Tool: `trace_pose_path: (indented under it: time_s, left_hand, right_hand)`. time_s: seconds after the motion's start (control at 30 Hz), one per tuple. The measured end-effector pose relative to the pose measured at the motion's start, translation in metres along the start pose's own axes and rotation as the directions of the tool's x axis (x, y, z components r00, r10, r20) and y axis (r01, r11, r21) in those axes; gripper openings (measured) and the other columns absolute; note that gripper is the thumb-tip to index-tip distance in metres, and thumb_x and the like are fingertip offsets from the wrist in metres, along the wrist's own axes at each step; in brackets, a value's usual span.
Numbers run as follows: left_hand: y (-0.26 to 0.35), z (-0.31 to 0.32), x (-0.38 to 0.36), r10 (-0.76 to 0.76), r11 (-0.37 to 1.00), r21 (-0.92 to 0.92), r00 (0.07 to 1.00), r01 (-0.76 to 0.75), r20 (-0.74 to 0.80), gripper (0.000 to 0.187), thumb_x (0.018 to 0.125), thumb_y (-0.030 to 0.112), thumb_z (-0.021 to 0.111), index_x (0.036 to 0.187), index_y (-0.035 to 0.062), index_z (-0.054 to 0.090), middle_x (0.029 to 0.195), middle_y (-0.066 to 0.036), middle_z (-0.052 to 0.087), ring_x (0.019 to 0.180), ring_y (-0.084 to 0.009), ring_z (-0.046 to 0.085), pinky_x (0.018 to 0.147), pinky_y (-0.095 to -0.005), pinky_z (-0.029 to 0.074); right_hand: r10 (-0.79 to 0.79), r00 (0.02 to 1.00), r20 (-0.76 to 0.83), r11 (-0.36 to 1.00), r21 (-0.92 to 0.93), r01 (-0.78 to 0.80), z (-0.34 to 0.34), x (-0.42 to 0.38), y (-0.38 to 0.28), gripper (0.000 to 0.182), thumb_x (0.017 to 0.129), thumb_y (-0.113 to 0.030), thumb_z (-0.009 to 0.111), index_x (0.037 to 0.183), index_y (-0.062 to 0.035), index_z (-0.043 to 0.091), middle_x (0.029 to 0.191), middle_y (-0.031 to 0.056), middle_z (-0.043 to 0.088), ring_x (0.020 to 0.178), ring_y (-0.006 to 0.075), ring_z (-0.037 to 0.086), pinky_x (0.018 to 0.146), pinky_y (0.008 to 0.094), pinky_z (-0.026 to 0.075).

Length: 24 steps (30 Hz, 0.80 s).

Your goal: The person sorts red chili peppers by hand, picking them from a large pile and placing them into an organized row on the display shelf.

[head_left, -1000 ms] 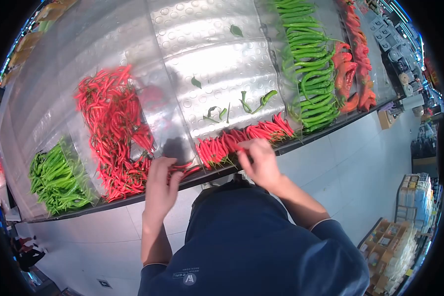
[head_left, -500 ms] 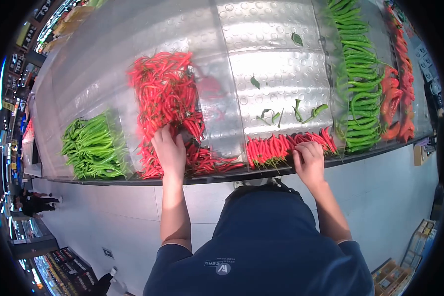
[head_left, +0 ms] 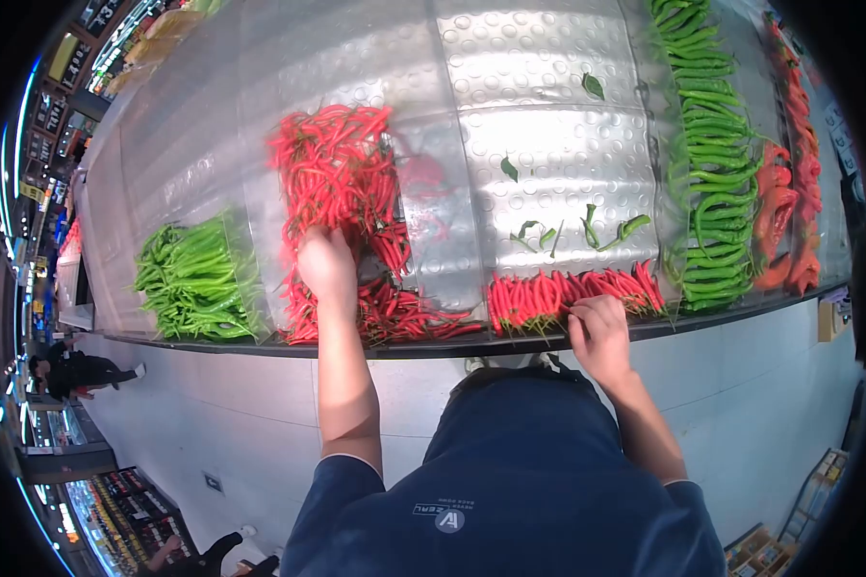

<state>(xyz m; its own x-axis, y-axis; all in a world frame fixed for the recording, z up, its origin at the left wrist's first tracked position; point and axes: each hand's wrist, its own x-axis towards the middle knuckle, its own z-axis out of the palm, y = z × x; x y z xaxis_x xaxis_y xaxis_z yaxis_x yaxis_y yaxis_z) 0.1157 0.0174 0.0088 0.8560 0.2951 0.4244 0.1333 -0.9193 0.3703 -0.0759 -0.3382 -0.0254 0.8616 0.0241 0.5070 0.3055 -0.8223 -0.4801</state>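
A loose pile of red chili peppers lies on the display counter, stems pointing every way. My left hand reaches into its middle, its fingers bent closed on chilies there; the fingertips are partly hidden. To the right, a neat row of red chili peppers runs along the front edge, stems toward me. My right hand rests at the right part of this row, fingers curled over the chilies and touching them.
Green chilies are heaped at the left. Stacked green peppers and larger red peppers stand at the right. Several green pepper scraps and a leaf lie on the metal surface. A person in dark clothes is in the aisle.
My left hand has moved slightly farther into the loose chili pile, its fingers drawn closer together. My right hand stays at the row. The whole view has shifted a little.
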Motion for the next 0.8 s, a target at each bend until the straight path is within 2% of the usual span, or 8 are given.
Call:
trace_pose_path:
  time_s: [0.17, 0.23, 0.33, 0.4, 0.43, 0.53, 0.7, 0.8]
  left_hand:
    - [-0.007, -0.03, -0.01, -0.103, 0.981, -0.174, 0.992, 0.09, -0.07, 0.027, 0.089, 0.024, 0.065, 0.09, -0.0023, 0.071, 0.081, -0.023, 0.07, 0.076, -0.0395, 0.069, 0.073, -0.0461, 0.053]
    - [-0.003, -0.048, -0.019, -0.149, 0.948, -0.292, 0.987, 0.126, -0.056, 0.028, 0.094, 0.022, 0.063, 0.092, -0.0048, 0.071, 0.078, -0.017, 0.072, 0.067, -0.0234, 0.068, 0.067, -0.037, 0.053]
    - [-0.008, -0.057, -0.032, -0.226, 0.757, -0.623, 0.974, 0.198, 0.036, 0.028, 0.097, 0.02, 0.062, 0.084, -0.0035, 0.069, 0.069, -0.009, 0.067, 0.058, -0.0134, 0.058, 0.057, -0.0298, 0.048]
    - [-0.002, -0.073, -0.04, -0.272, 0.309, -0.831, 0.88, 0.463, 0.389, 0.026, 0.099, 0.019, 0.06, 0.081, 0.0008, 0.066, 0.067, -0.004, 0.062, 0.055, -0.009, 0.049, 0.049, -0.0247, 0.039]
    - [0.005, -0.078, -0.043, -0.279, 0.309, -0.832, 0.88, 0.462, 0.385, 0.026, 0.099, 0.019, 0.06, 0.081, 0.0008, 0.066, 0.067, -0.004, 0.062, 0.055, -0.009, 0.049, 0.049, -0.0247, 0.039]
    - [0.016, -0.085, -0.05, -0.173, -0.048, -0.829, 0.812, 0.558, 0.557, 0.018, 0.1, 0.016, 0.057, 0.087, 0.0048, 0.06, 0.077, -0.006, 0.063, 0.061, -0.0098, 0.049, 0.048, -0.024, 0.036]
    - [0.03, -0.092, -0.061, -0.074, -0.191, -0.779, 0.782, 0.597, 0.618, 0.019, 0.101, 0.018, 0.056, 0.087, 0.006, 0.06, 0.076, -0.006, 0.062, 0.063, -0.0118, 0.052, 0.052, -0.0258, 0.037]
    - [0.047, -0.093, -0.076, 0.072, -0.233, -0.734, 0.764, 0.638, 0.641, 0.019, 0.103, 0.017, 0.053, 0.091, 0.0048, 0.062, 0.078, -0.006, 0.062, 0.066, -0.0118, 0.051, 0.055, -0.026, 0.038]
  right_hand:
    - [-0.027, 0.999, -0.039, 0.999, 0.043, 0.028, -0.003, 0.001, 0.0, 0.011, 0.076, -0.001, 0.07, 0.086, -0.002, 0.066, 0.09, 0.0092, 0.066, 0.087, 0.0288, 0.061, 0.079, 0.0415, 0.047]
    - [-0.033, 0.999, -0.043, 0.998, 0.046, 0.035, -0.005, 0.003, 0.002, 0.011, 0.076, -0.001, 0.07, 0.087, -0.002, 0.067, 0.09, 0.0093, 0.066, 0.087, 0.0288, 0.061, 0.08, 0.0413, 0.047]
    - [-0.041, 0.998, -0.047, 0.996, 0.082, 0.044, -0.007, 0.01, 0.0, 0.011, 0.077, 0.0, 0.07, 0.087, -0.0019, 0.067, 0.091, 0.0095, 0.066, 0.087, 0.0289, 0.061, 0.08, 0.0412, 0.047]
    - [-0.045, 0.998, -0.046, 0.992, 0.114, 0.05, -0.009, 0.016, -0.002, 0.011, 0.077, 0.0, 0.07, 0.087, -0.0018, 0.067, 0.091, 0.0096, 0.067, 0.087, 0.0291, 0.061, 0.08, 0.0412, 0.047]
    - [-0.068, 0.997, -0.046, 0.988, 0.133, 0.073, -0.009, 0.02, -0.004, 0.011, 0.077, 0.0, 0.07, 0.087, -0.0017, 0.067, 0.091, 0.0098, 0.067, 0.086, 0.0293, 0.061, 0.08, 0.0412, 0.047]
    - [-0.115, 0.992, -0.043, 0.979, 0.166, 0.121, -0.007, 0.027, -0.006, 0.012, 0.077, 0.001, 0.07, 0.088, -0.0015, 0.066, 0.09, 0.0101, 0.066, 0.086, 0.0296, 0.061, 0.08, 0.041, 0.047]
    - [-0.151, 0.988, -0.023, 0.965, 0.212, 0.153, -0.008, 0.036, -0.015, 0.013, 0.076, 0.002, 0.07, 0.088, -0.0009, 0.067, 0.09, 0.0108, 0.067, 0.085, 0.03, 0.062, 0.078, 0.0406, 0.047]
    - [-0.05, 0.998, 0.033, 0.868, 0.496, 0.027, -0.011, 0.042, -0.034, 0.021, 0.076, 0.005, 0.068, 0.097, 0.0016, 0.066, 0.092, 0.0142, 0.068, 0.082, 0.0326, 0.063, 0.076, 0.0407, 0.05]
